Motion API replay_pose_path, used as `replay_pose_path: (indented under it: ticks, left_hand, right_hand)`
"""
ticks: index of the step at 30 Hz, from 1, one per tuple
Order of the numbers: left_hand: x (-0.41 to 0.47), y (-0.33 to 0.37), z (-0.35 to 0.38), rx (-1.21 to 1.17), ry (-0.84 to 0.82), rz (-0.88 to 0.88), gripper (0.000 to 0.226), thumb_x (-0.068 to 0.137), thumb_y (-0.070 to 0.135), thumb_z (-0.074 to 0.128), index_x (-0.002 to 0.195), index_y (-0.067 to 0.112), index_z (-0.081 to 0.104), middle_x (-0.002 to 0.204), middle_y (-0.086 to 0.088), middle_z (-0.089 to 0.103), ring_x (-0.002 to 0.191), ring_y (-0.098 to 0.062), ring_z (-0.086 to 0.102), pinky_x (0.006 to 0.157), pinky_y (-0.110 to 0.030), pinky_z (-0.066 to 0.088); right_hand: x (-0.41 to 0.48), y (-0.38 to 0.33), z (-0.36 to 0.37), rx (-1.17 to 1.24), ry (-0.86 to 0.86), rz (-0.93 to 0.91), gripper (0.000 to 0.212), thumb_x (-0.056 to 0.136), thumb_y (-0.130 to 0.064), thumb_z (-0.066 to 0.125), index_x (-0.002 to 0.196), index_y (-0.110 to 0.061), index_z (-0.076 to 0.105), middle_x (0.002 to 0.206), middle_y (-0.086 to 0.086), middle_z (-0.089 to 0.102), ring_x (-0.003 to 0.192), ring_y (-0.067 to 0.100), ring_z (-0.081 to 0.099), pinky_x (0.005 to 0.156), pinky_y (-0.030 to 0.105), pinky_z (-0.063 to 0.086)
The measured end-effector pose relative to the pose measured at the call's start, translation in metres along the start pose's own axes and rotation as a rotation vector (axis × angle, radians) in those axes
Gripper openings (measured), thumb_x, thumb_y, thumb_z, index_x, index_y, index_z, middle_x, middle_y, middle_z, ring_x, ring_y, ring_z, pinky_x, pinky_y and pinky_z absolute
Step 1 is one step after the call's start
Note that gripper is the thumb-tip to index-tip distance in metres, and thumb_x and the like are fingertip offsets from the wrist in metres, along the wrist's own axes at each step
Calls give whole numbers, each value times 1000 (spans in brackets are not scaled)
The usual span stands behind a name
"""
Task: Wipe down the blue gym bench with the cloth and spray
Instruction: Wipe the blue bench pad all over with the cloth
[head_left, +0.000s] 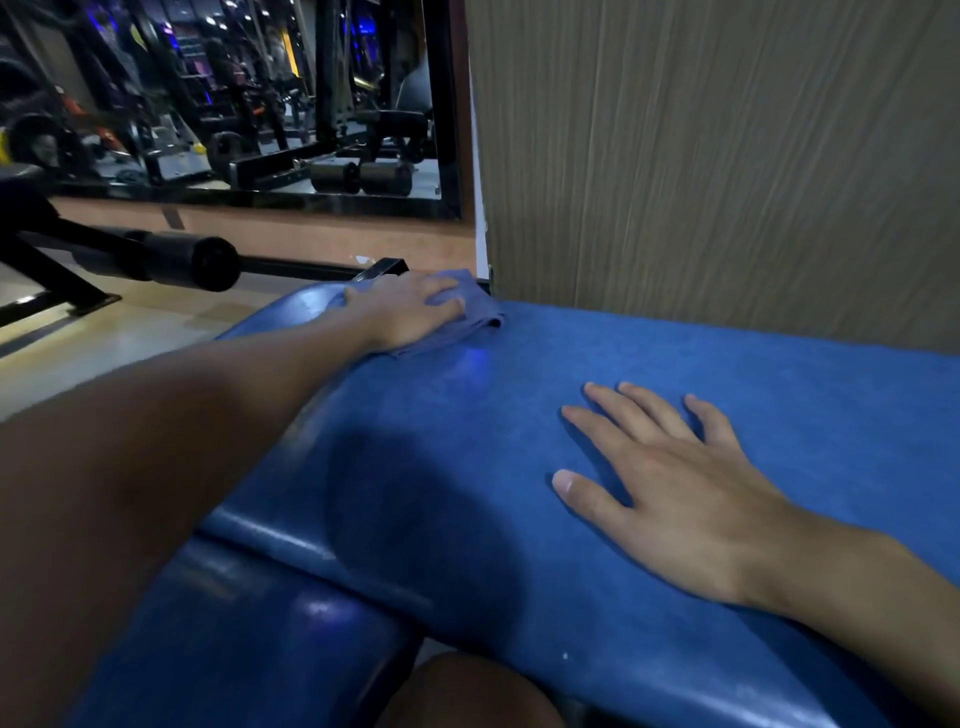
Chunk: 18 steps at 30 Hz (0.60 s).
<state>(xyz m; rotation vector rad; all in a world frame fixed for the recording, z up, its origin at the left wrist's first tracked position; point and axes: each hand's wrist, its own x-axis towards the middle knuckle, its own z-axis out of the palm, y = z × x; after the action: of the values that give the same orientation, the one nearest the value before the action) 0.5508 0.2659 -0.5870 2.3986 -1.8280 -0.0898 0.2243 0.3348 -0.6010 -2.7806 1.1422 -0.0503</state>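
Left hand (410, 306) is palm-down at the far left corner of the blue bench pad (498, 545), fingers curled over the cloth (475, 312), gripping bunched fabric while pressing it to the vinyl. Right hand (675, 488) lies flat mid-pad, fingers spread and straight, holding nothing; looks like a brace. Spray bottle is not in view, so can't tell whether the surface is wet. Risks: the cloth sits just beside the wood-grain wall panel (727, 156) and the black frame tube (384, 267), so any push further out likely jams knuckles into the panel edge or drags the cloth off the pad end. The bunched cloth gives a small contact patch, so expect streaks and missed strips unless it's flattened. The braced palm covers a patch that will get skipped, and if the vinyl is damp that hand could slide under the lean. Room: the back edge runs tight along the panel, no clearance there, so strokes must go parallel to it. The near rolled edge and left end drop away toward the floor (78, 343). Open run is toward the camera and to the right along the pad. The seam at the lower pad section (234, 623) is likely a grime trap. The black foam roller (208, 262) on the left stands well clear.
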Motion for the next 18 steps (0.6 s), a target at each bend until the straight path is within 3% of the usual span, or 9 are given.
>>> replay_pose_path:
  ticks: [3, 7, 11, 15, 18]
  left_hand:
    - [4, 3, 2, 41, -3, -59, 62, 87, 68, 23, 145, 48, 34, 153, 5, 37, 140, -31, 31, 101, -73, 22]
    - [-42, 15, 6, 80, 2, 28, 78, 76, 78, 12, 146, 49, 31, 158, 8, 30, 146, -22, 23, 108, -70, 19]
    - [-127, 41, 9, 137, -68, 220, 83, 69, 80, 4, 148, 57, 13, 164, 13, 11, 151, -13, 6, 117, -62, 8]
    - [-191, 44, 11, 197, -101, 490, 66, 78, 82, 5, 141, 67, -10, 164, 19, -8, 152, -14, -6, 117, -56, 1]
    - [-184, 36, 9, 183, -116, 524, 67, 81, 79, 13, 144, 64, -3, 164, 20, -6, 151, -12, -5, 119, -53, 2]
  right_hand:
    - [0, -1, 0, 9, -4, 2, 85, 72, -77, -7, 149, -41, 5, 161, -17, -7, 146, 5, -17, 118, 51, -6]
    - [0, -2, -2, 27, -17, 12, 77, 81, -73, 4, 150, -40, 8, 162, -14, -5, 147, 7, -14, 118, 52, -6]
    - [-3, -3, -3, 40, -5, 7, 71, 87, -69, 11, 151, -38, 13, 162, -13, 0, 148, 9, -9, 118, 51, -4]
    - [-2, -3, -8, 77, 29, 31, 66, 91, -64, 18, 151, -35, 20, 161, -14, 12, 148, 7, 2, 119, 50, 0]
    - [6, -8, -11, 98, 54, 33, 70, 90, -65, 17, 151, -32, 21, 160, -13, 18, 148, 8, 5, 119, 50, 1]
